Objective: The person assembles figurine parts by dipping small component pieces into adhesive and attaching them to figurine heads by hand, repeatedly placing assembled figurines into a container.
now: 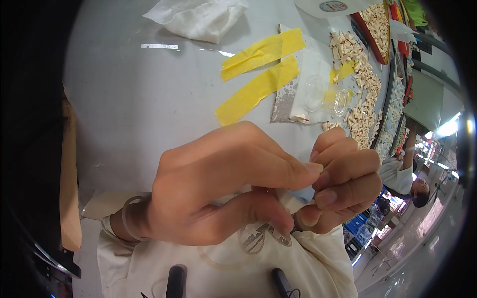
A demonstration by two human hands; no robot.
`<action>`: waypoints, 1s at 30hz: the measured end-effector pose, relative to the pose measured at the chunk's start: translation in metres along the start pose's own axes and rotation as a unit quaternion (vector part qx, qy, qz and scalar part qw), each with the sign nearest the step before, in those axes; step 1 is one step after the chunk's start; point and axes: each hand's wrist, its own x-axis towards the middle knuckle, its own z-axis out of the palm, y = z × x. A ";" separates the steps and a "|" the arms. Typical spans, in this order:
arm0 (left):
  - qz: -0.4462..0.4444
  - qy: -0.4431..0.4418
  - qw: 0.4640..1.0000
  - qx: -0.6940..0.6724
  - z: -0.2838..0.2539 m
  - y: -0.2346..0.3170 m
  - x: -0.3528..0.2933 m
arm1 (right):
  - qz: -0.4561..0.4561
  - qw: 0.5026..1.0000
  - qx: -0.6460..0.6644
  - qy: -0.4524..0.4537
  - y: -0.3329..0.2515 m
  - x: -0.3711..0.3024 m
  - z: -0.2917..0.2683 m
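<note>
My left hand [208, 184] is in front of my chest, its fingers bent and the index fingertip meeting my right hand [345, 184]. The right hand's fingers are curled in, with their tips close to the thumb. Anything between the two hands is too small or too hidden to make out. Just beyond them, a clear round plastic cup [341, 102] lies on a white sheet [310, 74]. One small cream piece [299, 118] with a red tip rests at the sheet's near edge. Many similar cream pieces [365, 94] are heaped to the right.
Two yellow tape strips [256, 92] stretch from the sheet onto the grey table [124, 109]. A crumpled white cloth [198, 20] lies at the back. A brown-rimmed tray [375, 30] of cream pieces stands far right. Another person [405, 184] is at the right.
</note>
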 end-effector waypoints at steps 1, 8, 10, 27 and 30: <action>-0.013 -0.003 1.000 0.018 -0.001 0.003 0.001 | 0.008 1.000 -0.011 0.001 -0.001 0.001 0.000; -0.071 0.000 0.997 0.042 -0.003 0.013 0.005 | 0.045 0.997 -0.053 -0.033 -0.004 0.010 -0.006; -0.082 -0.008 0.996 0.023 -0.001 0.014 0.003 | 0.032 0.997 -0.057 -0.048 -0.008 0.012 -0.012; -0.200 -0.035 0.979 -0.029 0.010 0.022 -0.006 | 0.026 0.969 -0.191 -0.154 -0.028 0.016 -0.016; -0.156 -0.036 0.987 -0.009 0.010 0.019 -0.006 | 0.047 0.968 -0.206 -0.135 -0.030 0.013 -0.031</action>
